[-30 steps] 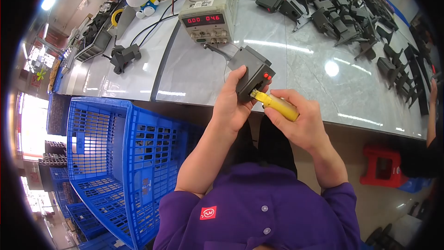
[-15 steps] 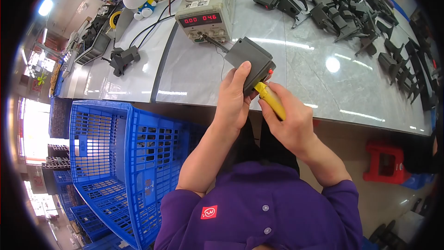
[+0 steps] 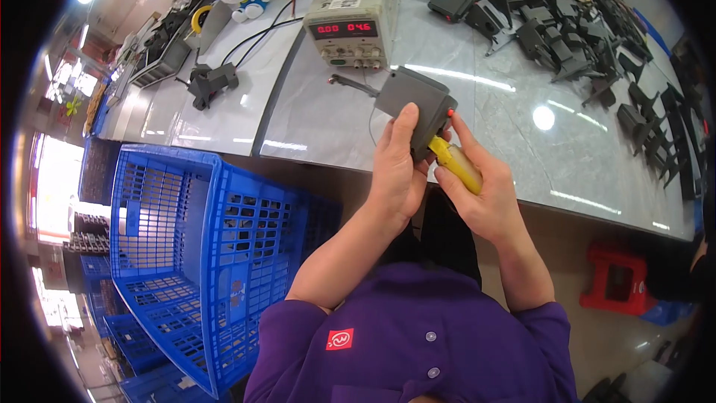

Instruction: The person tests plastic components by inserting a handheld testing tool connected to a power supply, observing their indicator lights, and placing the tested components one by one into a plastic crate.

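"Two bare hands on my remote feed, both at the near edge of a glossy grey marbled tabletop [image 3: 507,142]. Left one?"

"From my station: left hand [image 3: 395,172] has its fingers closed around a dark grey boxy plastic housing [image 3: 410,98], thumb lying on the upper face. Housing held up by the table's near edge, tilted, a dark rod-like arm [image 3: 355,84] jutting far left."

"Right one?"

"The right hand [image 3: 488,194] grips a yellow-bodied hand tool [image 3: 462,170], thumb and fingers wrapped on it. Index finger extends just beside a small red dot [image 3: 450,113] on the housing; I cannot tell if they touch. Tool's head sits against the housing's near right end; tip hidden from me."

"Surroundings?"

"Far side, middle: a beige box-shaped power supply [image 3: 350,36], red digits lit. Far right: a heap of dark grey plastic parts [image 3: 552,39]. Near left, below table height: a blue slatted plastic crate [image 3: 215,179]. Right, on the floor: a red plastic stool [image 3: 597,285]."
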{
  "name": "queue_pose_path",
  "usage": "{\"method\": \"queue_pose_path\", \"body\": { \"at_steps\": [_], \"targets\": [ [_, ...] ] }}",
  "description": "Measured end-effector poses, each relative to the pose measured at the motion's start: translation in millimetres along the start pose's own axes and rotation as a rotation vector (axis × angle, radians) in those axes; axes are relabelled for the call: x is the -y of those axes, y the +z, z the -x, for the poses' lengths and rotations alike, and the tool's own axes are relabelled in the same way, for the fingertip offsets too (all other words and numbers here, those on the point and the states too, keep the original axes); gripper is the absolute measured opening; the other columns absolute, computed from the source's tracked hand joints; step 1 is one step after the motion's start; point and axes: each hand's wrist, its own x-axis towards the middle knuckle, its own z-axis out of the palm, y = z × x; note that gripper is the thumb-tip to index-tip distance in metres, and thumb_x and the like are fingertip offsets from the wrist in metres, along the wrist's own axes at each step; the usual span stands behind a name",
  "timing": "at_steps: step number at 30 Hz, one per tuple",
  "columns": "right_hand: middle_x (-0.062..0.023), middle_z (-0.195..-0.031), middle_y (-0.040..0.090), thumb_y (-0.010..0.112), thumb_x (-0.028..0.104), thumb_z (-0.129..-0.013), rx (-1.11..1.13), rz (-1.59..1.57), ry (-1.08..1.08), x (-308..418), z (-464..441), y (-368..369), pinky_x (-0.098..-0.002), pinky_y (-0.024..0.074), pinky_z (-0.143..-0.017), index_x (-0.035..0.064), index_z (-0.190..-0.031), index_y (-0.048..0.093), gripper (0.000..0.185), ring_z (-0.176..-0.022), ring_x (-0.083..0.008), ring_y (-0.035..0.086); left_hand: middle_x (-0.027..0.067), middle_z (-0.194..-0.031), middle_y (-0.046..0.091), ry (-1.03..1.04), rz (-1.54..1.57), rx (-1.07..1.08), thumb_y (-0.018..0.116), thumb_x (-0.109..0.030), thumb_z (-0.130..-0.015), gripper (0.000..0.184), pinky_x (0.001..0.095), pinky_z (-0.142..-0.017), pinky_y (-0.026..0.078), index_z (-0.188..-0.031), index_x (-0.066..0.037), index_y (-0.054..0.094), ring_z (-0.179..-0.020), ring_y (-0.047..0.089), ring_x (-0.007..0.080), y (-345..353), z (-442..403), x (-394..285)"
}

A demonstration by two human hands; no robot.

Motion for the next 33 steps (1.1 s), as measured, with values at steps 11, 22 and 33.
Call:
{"method": "queue_pose_path", "body": {
  "at_steps": [11, 22, 33],
  "targets": [
    [-0.0188, -0.101, 0.062, 0.058, 0.001, -0.079, 0.006, 0.058, -0.033, -10.3, 4.6, 5.3, -0.0271, 0.0471, -0.075, -0.0055, -0.133, 0.033, 0.060, -0.087, -0.0220, 0.063, 0.0062, -0.095, 0.057, 0.007, -0.042, 0.057, 0.059, -0.031, -0.087, 0.038, 0.0275, -0.073, 0.045, -0.108, -0.004, 0.041, -0.079, 0.056, 0.0139, 1.1, 1.0, -3.8],
    [-0.0075, -0.081, 0.057, 0.056, 0.006, -0.080, 0.011, -0.755, 0.083, -51.4, 10.5, 4.4, -0.0152, 0.0320, -0.044, 0.0066, -0.143, 0.012, 0.077, -0.053, -0.0030, 0.042, 0.0090, -0.115, 0.047, 0.360, -0.400, 0.037, 0.055, -0.018, -0.089, 0.046, 0.0268, -0.083, 0.043, -0.122, 0.001, 0.029, -0.098, 0.051, 0.0131, 14.0, 7.6, 8.5],
    [-0.0094, -0.094, 0.053, 0.047, 0.008, -0.079, -0.096, -1.062, 0.251, -72.8, 9.8, 12.4, -0.0169, 0.0320, -0.041, 0.0067, -0.142, 0.015, 0.071, -0.057, -0.0067, 0.044, 0.0270, -0.137, 0.023, 0.550, -0.868, 0.272, 0.057, -0.015, -0.084, 0.088, 0.0348, -0.102, 0.029, -0.136, 0.008, -0.010, -0.127, 0.030, 0.0338, 3.8, 26.0, 14.0]
  ]
}}
